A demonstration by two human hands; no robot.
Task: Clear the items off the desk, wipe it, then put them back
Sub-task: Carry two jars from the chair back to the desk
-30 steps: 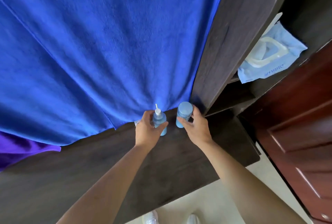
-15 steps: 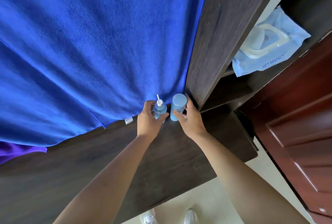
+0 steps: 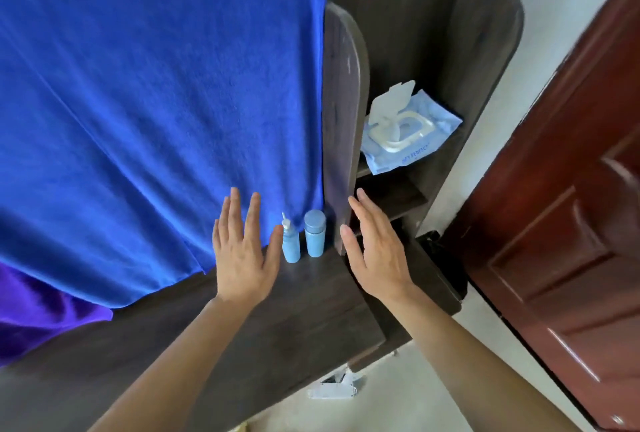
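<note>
Some pale floor [image 3: 398,397] shows at the bottom middle of the frame. A small white thing [image 3: 332,388] lies on it, too blurry to name. Above the floor is a dark wood counter [image 3: 277,327] that runs from the lower left to the middle.

Over the counter, in the middle of the frame, is the left hand [image 3: 242,255]. It is flat with its back up, and its fingers are straight and a little spread. Its grip is wide and holds nothing. The right hand [image 3: 377,251] is just right of the middle. Its fingers are straight and close together, and its grip is wide too, holding nothing.

Between the two hands, two small light blue bottles stand upright on the counter, side by side. The thin bottle [image 3: 290,244] has a white pointy top and is on the left, just beside the left thumb. I cannot tell if they touch. The fat bottle [image 3: 315,234] has a round blue cap and stands near the foot of a tall dark board [image 3: 341,102].

Behind the bottles a big blue towel [image 3: 156,102] hangs down and fills the upper left. Its low edge lies on the counter. A purple cloth [image 3: 41,310] peeks out under it at the lower left.

Right of the board are dark shelves [image 3: 398,196]. A light blue pack of wipes [image 3: 408,133] lies on one, with its white lid flipped open. A dark red door [image 3: 571,223] fills the right side.
</note>
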